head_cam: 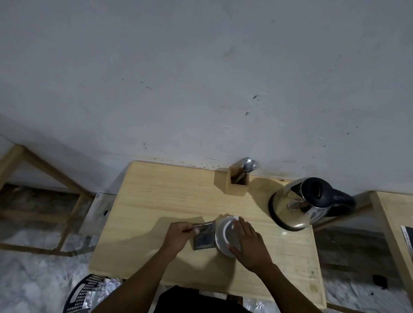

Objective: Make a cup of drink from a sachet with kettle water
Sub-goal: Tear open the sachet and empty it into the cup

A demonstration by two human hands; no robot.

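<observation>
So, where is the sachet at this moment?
In the head view, the sachet is pinched in the left hand near the wooden table's middle, just left of the white cup that the right hand holds.

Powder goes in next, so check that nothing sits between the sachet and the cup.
Nothing visible between them: the sachet, pinched by the left hand, is close beside the cup; the right hand holds the cup's right side.
</observation>
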